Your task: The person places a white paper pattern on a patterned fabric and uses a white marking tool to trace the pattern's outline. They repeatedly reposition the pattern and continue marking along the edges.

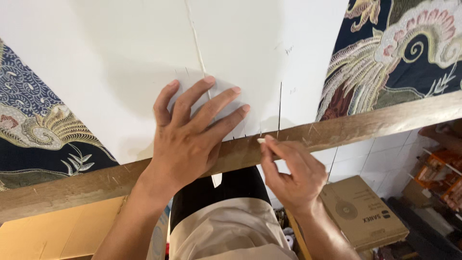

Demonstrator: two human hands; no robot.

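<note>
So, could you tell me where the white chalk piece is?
In the head view, the chalk is pinched in the right hand, at the table's wooden edge.

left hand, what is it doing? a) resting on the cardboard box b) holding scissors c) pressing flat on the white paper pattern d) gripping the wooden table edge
c: the left hand lies palm down, fingers spread, on the white paper pattern above the wooden table edge.
</note>
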